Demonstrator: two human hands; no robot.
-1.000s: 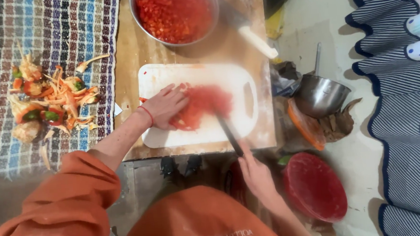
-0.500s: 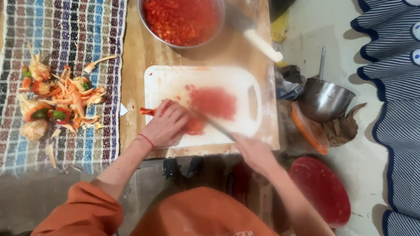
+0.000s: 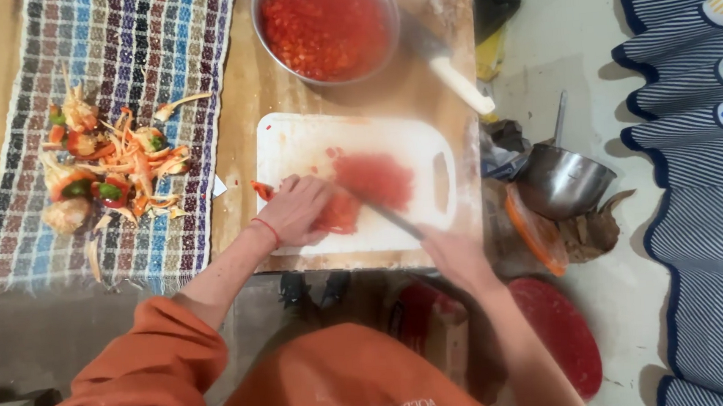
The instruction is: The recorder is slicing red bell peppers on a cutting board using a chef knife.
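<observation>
A white cutting board (image 3: 306, 143) lies on a wooden table and carries a heap of chopped red tomato (image 3: 373, 181). My left hand (image 3: 294, 209) rests on the near left part of the heap, fingers curled over it. My right hand (image 3: 454, 256) grips a knife (image 3: 383, 214) at the board's near edge, the blade slanting up and left into the tomato. A metal bowl (image 3: 325, 27) full of chopped tomato stands just behind the board.
A pile of vegetable peels and scraps (image 3: 104, 166) lies on a checked cloth (image 3: 131, 66) to the left. Another white-handled knife (image 3: 454, 73) lies right of the bowl. On the floor stand a small metal pot (image 3: 559, 181) and a red lid (image 3: 561, 333).
My left hand slid toward the near left of the board over the tomato. The right hand with the knife moved up so the blade is in the heap.
</observation>
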